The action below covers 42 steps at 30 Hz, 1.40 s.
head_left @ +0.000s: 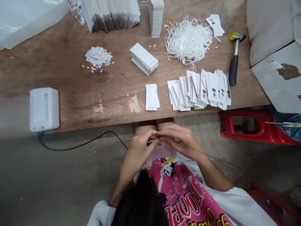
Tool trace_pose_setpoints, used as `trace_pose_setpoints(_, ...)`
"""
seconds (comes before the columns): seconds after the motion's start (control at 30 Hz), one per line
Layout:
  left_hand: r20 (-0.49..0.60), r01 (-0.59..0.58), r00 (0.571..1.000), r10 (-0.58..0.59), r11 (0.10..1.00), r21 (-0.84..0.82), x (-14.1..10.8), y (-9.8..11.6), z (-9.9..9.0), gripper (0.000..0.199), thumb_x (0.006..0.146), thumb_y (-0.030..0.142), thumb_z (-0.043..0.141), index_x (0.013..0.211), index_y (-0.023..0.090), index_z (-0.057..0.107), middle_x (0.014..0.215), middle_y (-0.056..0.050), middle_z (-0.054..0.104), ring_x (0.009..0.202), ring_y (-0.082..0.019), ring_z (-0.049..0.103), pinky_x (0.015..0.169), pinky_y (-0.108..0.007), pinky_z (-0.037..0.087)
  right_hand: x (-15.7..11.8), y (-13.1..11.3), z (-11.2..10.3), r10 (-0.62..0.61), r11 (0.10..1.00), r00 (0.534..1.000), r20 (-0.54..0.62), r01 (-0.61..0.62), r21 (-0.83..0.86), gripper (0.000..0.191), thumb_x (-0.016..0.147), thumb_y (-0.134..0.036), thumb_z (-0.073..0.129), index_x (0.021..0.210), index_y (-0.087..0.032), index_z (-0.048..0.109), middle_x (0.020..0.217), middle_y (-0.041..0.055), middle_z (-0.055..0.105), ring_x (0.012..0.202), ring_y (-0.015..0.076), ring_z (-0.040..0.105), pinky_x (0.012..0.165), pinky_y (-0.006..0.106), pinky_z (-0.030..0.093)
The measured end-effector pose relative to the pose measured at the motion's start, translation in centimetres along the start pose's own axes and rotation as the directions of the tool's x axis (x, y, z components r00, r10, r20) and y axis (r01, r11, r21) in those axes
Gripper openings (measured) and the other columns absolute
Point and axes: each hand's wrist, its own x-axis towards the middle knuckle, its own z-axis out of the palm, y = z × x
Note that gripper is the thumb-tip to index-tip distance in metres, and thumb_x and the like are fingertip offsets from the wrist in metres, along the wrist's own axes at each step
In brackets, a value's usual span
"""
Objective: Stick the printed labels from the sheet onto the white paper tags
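Just below the table's front edge, over my lap, both hands are close together. Between their fingers is a thin white card (156,139), seen nearly edge-on. My left hand (141,147) pinches its left end, and my right hand (180,139) has its fingers closed on the right end. Fingers cover most of the card. Nearest on the table are a small stack of white tags (151,97) and a spread row of printed tags (199,89), some with dark marks.
Further back lie a tag stack (144,58), a tangle of white string loops (189,40), small white pieces (98,58), and packed cards (115,15). A hammer (234,62) rests at right beside cardboard boxes (277,66). A white device (44,109) trails a black cable; a red stool (256,127) stands right.
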Motion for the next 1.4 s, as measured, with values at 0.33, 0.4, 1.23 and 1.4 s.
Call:
trace_pose_setpoints(0.33,0.071,0.094,0.994,-0.083,0.982,-0.166,-0.1,-0.2,-0.9,0.039,0.082,0.013,0.059,0.118,0.025,0.052,0.082,0.003,0.075,0.081,-0.015,0.071,0.079,-0.028,0.052,-0.5,0.8,0.0,-0.047,0.998,0.995,0.085,0.043,0.054,0.015,0.087,-0.019,0.063,0.101,-0.019,0.07,0.09,0.0067,0.067,0.084,0.017,0.06,0.073,0.034,0.05)
trace_pose_setpoints(0.4,0.107,0.124,0.989,-0.102,0.966,-0.227,0.1,-0.2,-1.0,0.043,0.08,0.014,0.061,0.121,0.024,0.052,0.08,0.002,0.075,0.079,-0.015,0.071,0.075,-0.026,0.053,-0.5,1.0,0.0,-0.099,0.995,0.99,0.101,0.097,0.019,0.014,0.087,-0.021,0.065,0.1,-0.021,0.07,0.089,0.0052,0.068,0.083,0.0173,0.059,0.074,0.035,0.048)
trace_pose_setpoints(1.23,-0.095,0.035,0.995,0.034,0.763,0.646,3.0,-0.5,0.0,0.07,0.089,0.012,0.04,0.152,0.027,0.013,0.095,0.0,0.068,0.084,-0.017,0.065,0.071,-0.026,0.047,11.3,3.6,-0.2,0.207,0.977,0.978,-0.041,-0.209,-0.05,0.008,0.077,-0.009,0.058,0.075,-0.016,0.063,0.067,-0.002,0.062,0.056,0.0096,0.049,0.058,0.025,0.039)
trace_pose_setpoints(1.4,-0.071,0.037,0.997,0.011,0.767,0.64,3.3,-0.7,-0.2,0.069,0.089,0.014,0.041,0.152,0.026,0.014,0.096,-0.001,0.067,0.084,-0.017,0.065,0.07,-0.025,0.047,11.5,4.1,0.5,0.216,0.974,0.976,-0.019,-0.217,-0.062,0.007,0.078,-0.012,0.057,0.075,-0.016,0.062,0.064,-0.0023,0.06,0.054,0.0092,0.046,0.057,0.024,0.037)
